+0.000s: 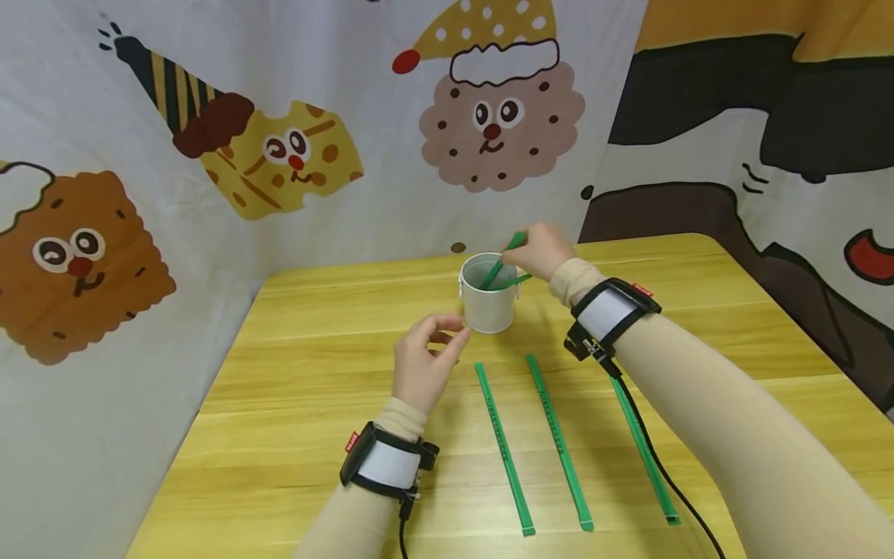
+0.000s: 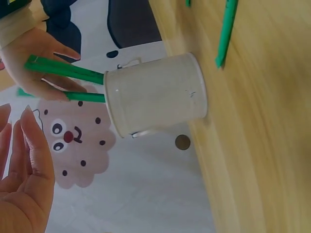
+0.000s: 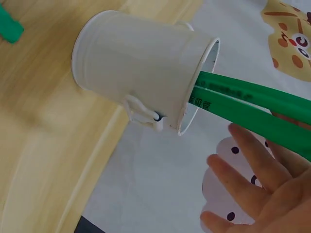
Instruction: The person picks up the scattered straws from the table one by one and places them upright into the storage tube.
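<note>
At a white pail [image 1: 490,312], the right hand [image 1: 542,250]: fingers spread, pinch unclear.
Dropping printed green strips [image 3: 243,111] askew risked tipping it.

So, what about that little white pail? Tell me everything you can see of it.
The white pail is plain and round, apparently painted metal, with a thin rim and small loop fittings on two sides. A few dark marks show near its base. It stands upright and open-topped on the wood-grain table, toward the far edge. Two green printed strips reach into its mouth; the right hand holds at least one.
</note>
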`<state>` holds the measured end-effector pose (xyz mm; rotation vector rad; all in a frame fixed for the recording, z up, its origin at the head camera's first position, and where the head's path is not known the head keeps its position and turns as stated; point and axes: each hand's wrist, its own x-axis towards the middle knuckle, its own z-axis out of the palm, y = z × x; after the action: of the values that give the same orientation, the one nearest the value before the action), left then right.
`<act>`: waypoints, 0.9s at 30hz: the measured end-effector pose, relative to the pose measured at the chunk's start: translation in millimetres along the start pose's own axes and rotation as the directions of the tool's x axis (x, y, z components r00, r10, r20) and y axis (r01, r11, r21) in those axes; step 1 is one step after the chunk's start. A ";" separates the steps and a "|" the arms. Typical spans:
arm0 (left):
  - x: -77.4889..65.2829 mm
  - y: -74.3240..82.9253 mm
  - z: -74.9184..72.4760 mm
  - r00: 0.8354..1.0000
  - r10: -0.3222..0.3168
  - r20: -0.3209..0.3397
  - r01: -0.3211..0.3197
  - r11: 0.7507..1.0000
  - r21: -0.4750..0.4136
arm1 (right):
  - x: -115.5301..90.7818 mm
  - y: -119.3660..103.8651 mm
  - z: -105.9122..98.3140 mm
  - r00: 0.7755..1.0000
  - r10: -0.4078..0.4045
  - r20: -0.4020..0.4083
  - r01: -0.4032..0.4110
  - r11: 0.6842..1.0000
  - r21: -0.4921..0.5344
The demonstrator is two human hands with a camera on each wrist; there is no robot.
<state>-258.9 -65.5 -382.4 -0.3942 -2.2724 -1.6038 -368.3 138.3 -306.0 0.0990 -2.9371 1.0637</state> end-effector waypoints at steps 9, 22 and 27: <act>-1.0 -3.1 6.0 0.999 -0.034 0.024 0.034 0.999 0.001 | -9.5 -2.4 -10.3 0.992 -0.008 0.122 -0.007 0.993 0.117; 6.3 -21.6 23.9 0.957 -0.214 0.195 0.138 0.930 0.342 | -30.9 -5.0 -18.8 0.996 -0.079 -0.048 0.089 0.957 0.275; 8.6 -31.5 33.0 0.902 -0.329 0.278 0.162 0.857 0.489 | -39.8 -1.9 -19.6 0.992 -0.097 -0.081 0.116 0.953 0.280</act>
<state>-283.1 -44.4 -415.9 -0.2864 -2.9871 -1.0969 -328.6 151.6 -291.2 0.2177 -2.6668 1.4330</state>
